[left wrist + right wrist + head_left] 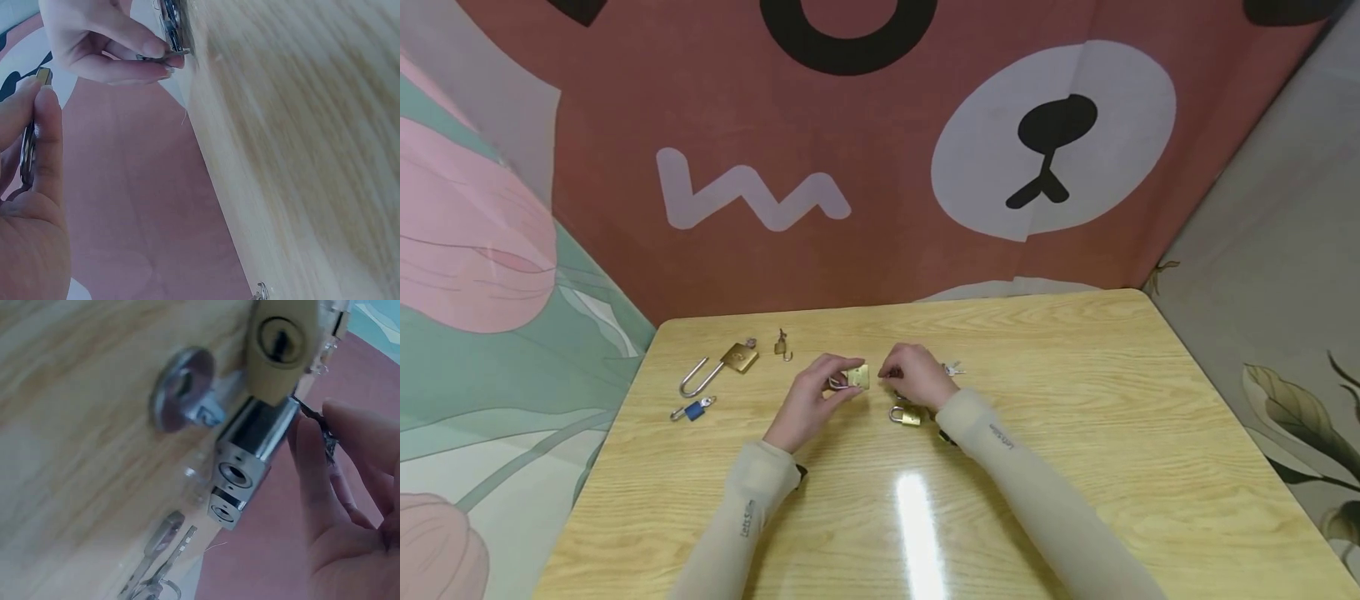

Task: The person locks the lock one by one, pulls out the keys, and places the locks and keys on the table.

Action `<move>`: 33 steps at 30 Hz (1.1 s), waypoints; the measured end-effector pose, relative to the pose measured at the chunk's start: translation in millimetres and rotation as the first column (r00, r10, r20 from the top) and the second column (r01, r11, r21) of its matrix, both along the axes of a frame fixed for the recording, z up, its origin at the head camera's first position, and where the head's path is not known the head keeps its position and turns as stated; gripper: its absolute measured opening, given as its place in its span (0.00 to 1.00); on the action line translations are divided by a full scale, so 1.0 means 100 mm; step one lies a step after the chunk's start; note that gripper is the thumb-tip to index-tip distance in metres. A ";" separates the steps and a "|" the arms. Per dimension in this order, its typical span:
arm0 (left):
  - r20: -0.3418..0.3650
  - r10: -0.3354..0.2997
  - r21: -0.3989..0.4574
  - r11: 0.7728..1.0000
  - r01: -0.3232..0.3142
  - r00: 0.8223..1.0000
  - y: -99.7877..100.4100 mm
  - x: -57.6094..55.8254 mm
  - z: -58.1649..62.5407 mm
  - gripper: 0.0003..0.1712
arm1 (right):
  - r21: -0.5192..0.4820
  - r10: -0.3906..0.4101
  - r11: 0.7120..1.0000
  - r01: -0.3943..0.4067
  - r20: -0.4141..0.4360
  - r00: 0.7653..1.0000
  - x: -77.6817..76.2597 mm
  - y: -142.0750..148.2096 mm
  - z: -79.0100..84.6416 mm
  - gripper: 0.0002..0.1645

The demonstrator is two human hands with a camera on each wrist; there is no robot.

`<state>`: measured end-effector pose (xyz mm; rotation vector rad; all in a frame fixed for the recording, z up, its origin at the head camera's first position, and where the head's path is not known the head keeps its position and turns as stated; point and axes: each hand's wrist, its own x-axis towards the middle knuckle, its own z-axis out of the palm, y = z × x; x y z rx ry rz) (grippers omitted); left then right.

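My left hand grips a brass padlock between thumb and fingers, its shackle toward the palm. In the left wrist view only the narrow edge of that padlock shows between the fingertips. Just to the right, my right hand pinches a small key, held apart from the padlock. The key is partly covered by the fingers in the right wrist view. On the table by the right hand lies another brass padlock, with its keyhole visible from the right wrist. Silver padlocks lie beside it.
Loose keys lie right of the right hand. At the table's left are a large brass padlock with a long shackle, a blue padlock and a small brass padlock. A patterned cloth hangs behind the wooden table.
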<state>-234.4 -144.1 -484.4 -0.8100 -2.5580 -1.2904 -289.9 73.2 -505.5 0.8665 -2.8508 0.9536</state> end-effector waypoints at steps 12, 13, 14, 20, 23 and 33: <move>0.021 0.005 -0.012 1.000 -0.005 1.000 0.01 -0.02 -0.04 0.23 | -0.037 0.004 0.999 -0.005 -0.023 1.000 0.02 0.06 0.06 0.13; 0.021 0.006 -0.013 1.000 -0.006 1.000 0.01 -0.02 -0.04 0.23 | -0.041 -0.004 0.999 0.003 -0.027 1.000 0.02 0.06 0.08 0.13; 0.020 0.008 -0.016 1.000 -0.008 1.000 0.00 -0.02 -0.05 0.23 | -0.046 -0.008 0.999 0.007 -0.034 0.999 0.02 0.07 0.10 0.13; 0.015 0.003 -0.012 1.000 -0.002 1.000 0.01 -0.03 -0.05 0.24 | -0.124 0.033 0.992 -0.037 -0.035 0.999 0.06 0.07 0.22 0.14; 0.012 0.000 0.001 1.000 0.000 1.000 0.01 -0.04 -0.05 0.23 | -0.185 0.082 0.979 -0.081 -0.001 0.997 0.10 0.05 0.26 0.16; 0.120 0.036 0.111 0.993 -0.049 0.992 0.01 -0.05 -0.04 0.27 | -0.280 0.201 0.942 -0.182 0.040 0.979 0.18 -0.02 0.30 0.31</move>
